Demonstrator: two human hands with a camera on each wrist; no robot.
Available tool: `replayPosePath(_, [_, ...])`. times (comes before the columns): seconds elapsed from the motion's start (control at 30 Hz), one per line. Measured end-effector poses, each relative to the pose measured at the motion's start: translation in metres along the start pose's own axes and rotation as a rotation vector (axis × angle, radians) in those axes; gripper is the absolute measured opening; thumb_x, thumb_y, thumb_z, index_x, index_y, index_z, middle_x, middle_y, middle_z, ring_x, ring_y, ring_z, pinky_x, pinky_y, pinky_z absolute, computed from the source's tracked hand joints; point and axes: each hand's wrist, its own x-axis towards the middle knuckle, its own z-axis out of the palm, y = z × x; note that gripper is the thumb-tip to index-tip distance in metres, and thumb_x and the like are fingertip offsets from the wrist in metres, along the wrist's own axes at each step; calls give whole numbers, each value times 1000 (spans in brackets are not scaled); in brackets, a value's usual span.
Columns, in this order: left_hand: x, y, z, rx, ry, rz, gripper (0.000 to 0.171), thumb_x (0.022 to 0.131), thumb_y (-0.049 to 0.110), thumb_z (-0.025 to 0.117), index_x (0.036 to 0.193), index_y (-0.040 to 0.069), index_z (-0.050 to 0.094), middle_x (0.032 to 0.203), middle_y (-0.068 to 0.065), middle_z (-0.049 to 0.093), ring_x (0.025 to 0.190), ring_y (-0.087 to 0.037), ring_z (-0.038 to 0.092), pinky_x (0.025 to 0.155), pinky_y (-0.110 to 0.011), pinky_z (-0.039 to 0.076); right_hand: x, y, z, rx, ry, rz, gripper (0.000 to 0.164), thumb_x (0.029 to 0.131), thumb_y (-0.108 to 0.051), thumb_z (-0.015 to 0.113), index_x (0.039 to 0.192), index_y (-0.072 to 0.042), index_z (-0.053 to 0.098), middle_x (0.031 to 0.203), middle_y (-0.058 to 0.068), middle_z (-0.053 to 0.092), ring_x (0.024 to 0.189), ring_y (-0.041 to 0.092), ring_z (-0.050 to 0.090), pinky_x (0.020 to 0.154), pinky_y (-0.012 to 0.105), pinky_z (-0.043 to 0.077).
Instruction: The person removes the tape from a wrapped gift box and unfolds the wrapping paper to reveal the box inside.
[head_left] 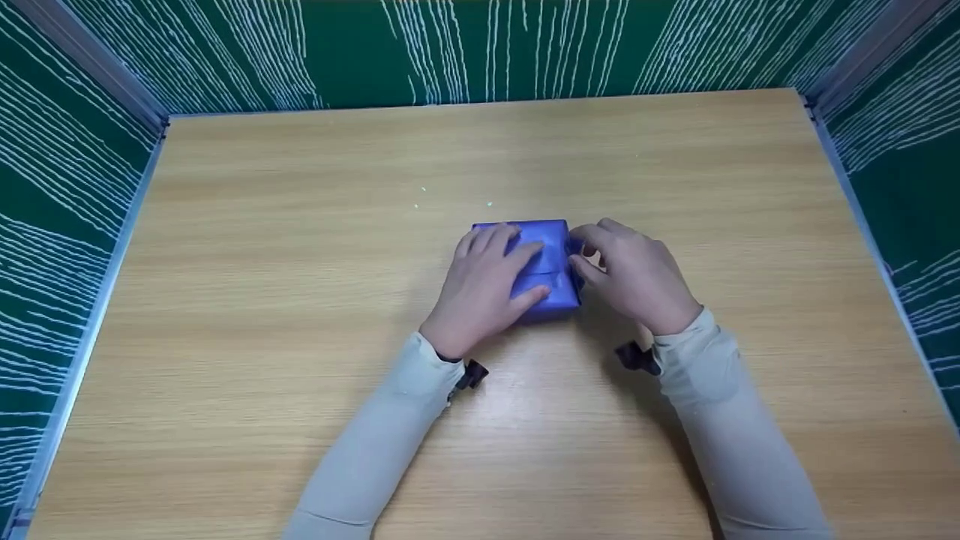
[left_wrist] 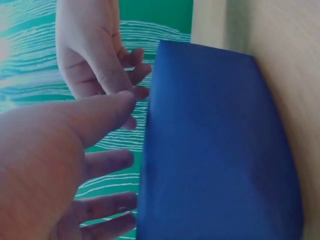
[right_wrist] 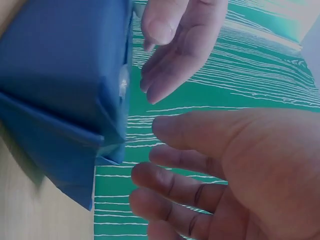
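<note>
Package [head_left: 553, 261] lies on table [head_left: 285, 247] — left hand [head_left: 486, 285] over, right hand [head_left: 636, 271] beside.

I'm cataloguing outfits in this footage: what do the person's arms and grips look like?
The pale grey fabric left sleeve and matching right sleeve are plain, reaching the wrists. A small black angular attachment sits by the left cuff, another by the right. The left grip and right grip wear no gloves.

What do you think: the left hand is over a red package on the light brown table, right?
Not quite: the package is blue, not red, as the left wrist view shows. It does lie on the light brown table, left hand over it.
</note>
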Motion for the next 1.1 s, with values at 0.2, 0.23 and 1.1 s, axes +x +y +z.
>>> replayPosePath(0.2, [0, 3, 4, 49, -26, 21, 56, 101, 57, 58, 145, 23, 62, 152, -11, 52, 144, -30, 43, 122, -51, 27, 1, 0, 6, -15, -30, 39, 31, 99, -20, 70, 124, -2, 70, 98, 12, 68, 77, 27, 66, 61, 45, 53])
replayPosePath(0.23, [0, 3, 4, 50, -31, 22, 55, 101, 57, 57, 145, 22, 62, 152, -11, 53, 143, -31, 44, 122, -51, 28, 0, 1, 7, -17, -38, 43, 33, 99, -20, 70, 126, -1, 69, 98, 13, 68, 78, 28, 66, 62, 46, 53])
replayPosePath(1.1, [-1, 7, 3, 34, -89, 18, 51, 104, 53, 54, 145, 23, 62, 153, -11, 53, 145, -32, 43, 120, -52, 34, 4, -1, 13, -34, -45, 51, 20, 99, -17, 70, 114, -4, 70, 98, 12, 69, 83, 29, 69, 63, 48, 55])
